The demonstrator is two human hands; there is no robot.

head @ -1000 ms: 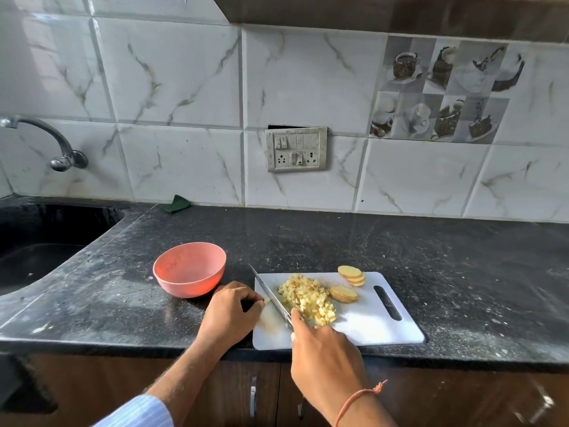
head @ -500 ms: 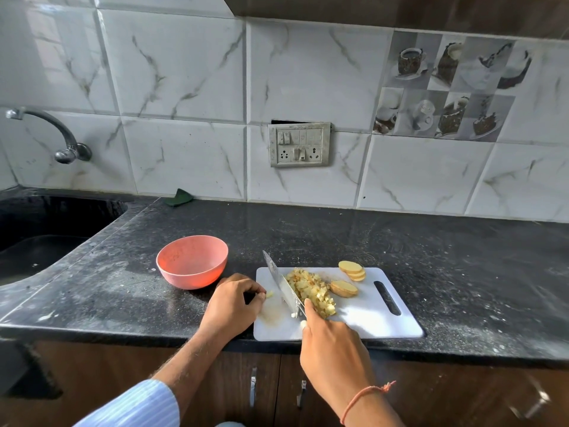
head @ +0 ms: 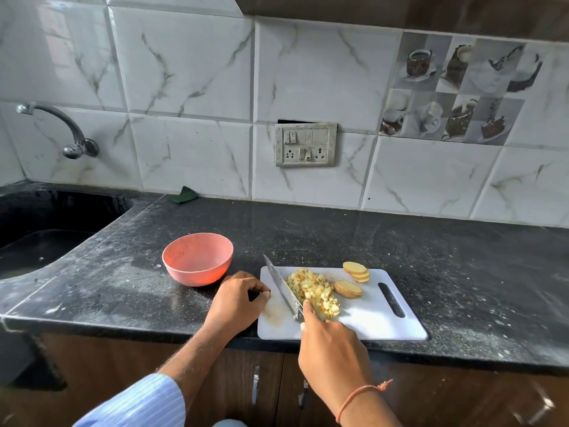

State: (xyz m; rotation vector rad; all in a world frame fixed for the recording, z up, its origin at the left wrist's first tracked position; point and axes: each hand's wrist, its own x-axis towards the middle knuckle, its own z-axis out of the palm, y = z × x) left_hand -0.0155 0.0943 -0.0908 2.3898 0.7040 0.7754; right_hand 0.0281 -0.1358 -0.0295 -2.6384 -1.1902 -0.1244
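On the white cutting board [head: 385, 328], near the counter's front edge, the knife [head: 280, 286] has changed attitude. A second ago its blade lay low and slanted across the board's left part. Now it stands more on edge, flat against the left flank of the diced potato pile [head: 312, 289], tip toward the board's far left corner. The pile looks about the same shape, maybe bunched a little tighter.

That reads as you gathering rather than chopping: probably banking the dice up, either to scoop them or to clear room for more cutting. The potato slices [head: 357, 271] and one thicker potato piece [head: 348, 288] sit uncut just right of the pile, so the dicing looks unfinished.

Your right hand [head: 332, 343] is wrapped around the knife handle, index finger laid forward along the blade. The pile is just beyond that fingertip, touching the blade's right face.

Your left hand [head: 237, 298] has barely shifted. It sits at the board's left edge with fingers curled under. A pale bit shows at the fingertips; I cannot tell whether you pinch it. The pink bowl [head: 197, 258] stands just beyond that hand, off the board.
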